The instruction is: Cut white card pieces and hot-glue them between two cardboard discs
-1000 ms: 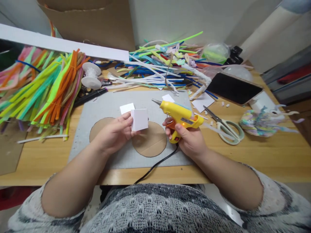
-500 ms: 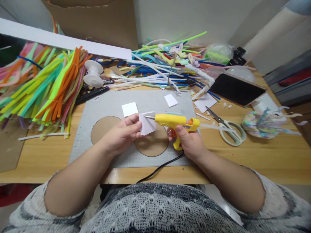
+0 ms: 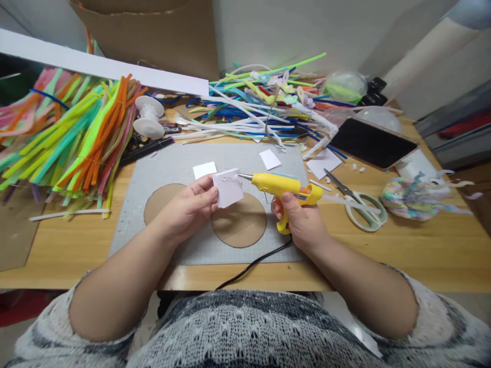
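Observation:
Between thumb and fingers, my left hand (image 3: 194, 207) pinches a small white piece of folded paper (image 3: 229, 190), tilted up above the mat. A short glossy streak shows near its top edge. My right hand (image 3: 305, 220) is wrapped round the grip of a yellow glue gun (image 3: 278, 185), whose metal nozzle points left at the paper's upper right corner. A clear glue stick (image 3: 351, 202) sticks out of the gun's back. Below lie two cardboard circles (image 3: 240, 225) on a grey cutting mat (image 3: 153, 166). Two more white paper pieces (image 3: 270, 159) rest on the mat.
Scissors (image 3: 360, 204) and a dark-screened phone (image 3: 374, 142) lie to the right. Bundled pipe cleaners (image 3: 80, 133) fill the left side, with loose ones (image 3: 245, 110) along the back. A spool (image 3: 149, 116) stands behind the mat. The gun's black cord (image 3: 251, 265) crosses the front edge.
The glue gun has moved a little to the right, its nozzle sliding along the paper toward the corner. The paper has tilted and shifted slightly left and up. A glossy streak now shows on it.

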`<action>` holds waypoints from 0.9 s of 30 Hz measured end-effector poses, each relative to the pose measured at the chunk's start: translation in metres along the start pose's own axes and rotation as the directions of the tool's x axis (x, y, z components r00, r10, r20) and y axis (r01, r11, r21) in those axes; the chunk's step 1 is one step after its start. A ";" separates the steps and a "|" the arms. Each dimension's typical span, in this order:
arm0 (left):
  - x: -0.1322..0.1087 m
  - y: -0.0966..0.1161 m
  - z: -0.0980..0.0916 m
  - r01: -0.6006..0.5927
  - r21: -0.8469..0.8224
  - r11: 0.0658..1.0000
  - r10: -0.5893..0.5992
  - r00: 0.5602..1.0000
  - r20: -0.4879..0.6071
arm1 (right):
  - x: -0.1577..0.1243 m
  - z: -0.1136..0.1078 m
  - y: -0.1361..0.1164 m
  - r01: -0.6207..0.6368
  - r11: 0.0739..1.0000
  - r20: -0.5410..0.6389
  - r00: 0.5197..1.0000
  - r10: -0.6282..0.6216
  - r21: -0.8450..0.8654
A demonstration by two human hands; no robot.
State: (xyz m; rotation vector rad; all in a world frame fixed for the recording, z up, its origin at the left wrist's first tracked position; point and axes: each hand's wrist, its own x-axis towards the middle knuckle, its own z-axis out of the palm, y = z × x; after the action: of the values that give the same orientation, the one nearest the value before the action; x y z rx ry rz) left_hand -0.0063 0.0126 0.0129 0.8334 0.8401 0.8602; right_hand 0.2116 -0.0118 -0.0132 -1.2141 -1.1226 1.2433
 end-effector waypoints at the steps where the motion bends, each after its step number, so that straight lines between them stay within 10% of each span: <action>1: 0.000 0.000 -0.001 -0.012 0.008 1.000 0.012 1.000 -0.004 | 0.000 0.000 0.000 0.003 1.000 0.003 1.000 -0.003 -0.031; 20: 0.002 -0.005 -0.001 -0.046 -0.038 0.998 0.046 0.999 -0.003 | -0.004 -0.003 0.005 0.082 0.995 0.221 0.973 -0.069 -0.051; 27: 0.003 -0.002 0.000 -0.062 -0.096 0.994 0.060 0.998 -0.024 | -0.004 0.000 0.001 0.029 0.998 0.084 0.996 -0.025 -0.050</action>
State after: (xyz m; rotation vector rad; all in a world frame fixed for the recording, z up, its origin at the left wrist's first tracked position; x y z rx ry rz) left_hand -0.0047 0.0142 0.0100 0.7698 0.7884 0.9571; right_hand 0.2118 -0.0154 -0.0140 -1.1903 -1.2344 1.2614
